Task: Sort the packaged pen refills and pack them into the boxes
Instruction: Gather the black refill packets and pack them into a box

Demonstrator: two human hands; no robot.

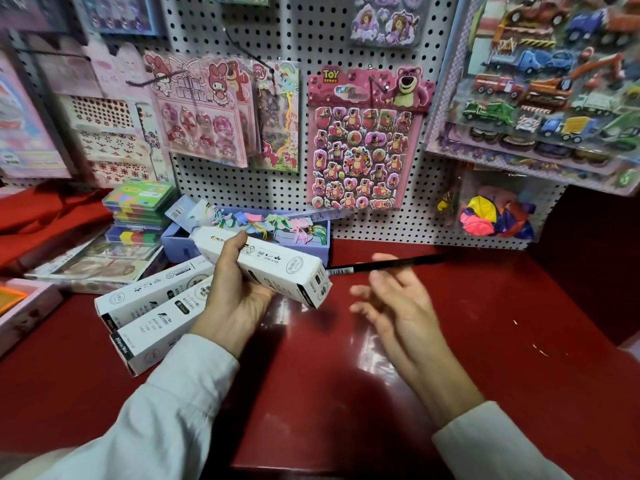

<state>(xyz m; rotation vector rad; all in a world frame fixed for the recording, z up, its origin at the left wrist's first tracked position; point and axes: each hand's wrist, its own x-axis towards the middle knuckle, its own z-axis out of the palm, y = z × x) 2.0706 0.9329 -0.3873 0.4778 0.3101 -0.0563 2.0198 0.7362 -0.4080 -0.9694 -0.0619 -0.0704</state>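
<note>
Left hand (239, 292) grips a long white refill box (263, 263), fingers and thumb curled round its middle. The box is held off the red counter (519, 323), tilted, near end lower and pointing right, far end up over the lilac tray (180, 244).

Right hand (394, 303) is blurred, palm turned left, fingers spread and relaxed, holding nothing. It hangs above the counter, just right of the box's near end.

A thin black pen refill (381, 265) with a white barcode label at its left end lies almost level behind the right hand's fingers. Its label end sits just beside the box's near end. Can't tell whether it rests on the counter or is in the air; no finger visibly touches it.

Two more white refill boxes (152, 306) lie side by side on the counter left of the left wrist, touching each other, ends pointing toward the camera.

Lilac tray behind holds pastel bow clips. Stacked clear plastic cases (138, 209) with coloured contents sit left of it. Pegboard (346, 36) behind carries sticker sheets (363, 140) and a bag of balloons (491, 213).
</note>
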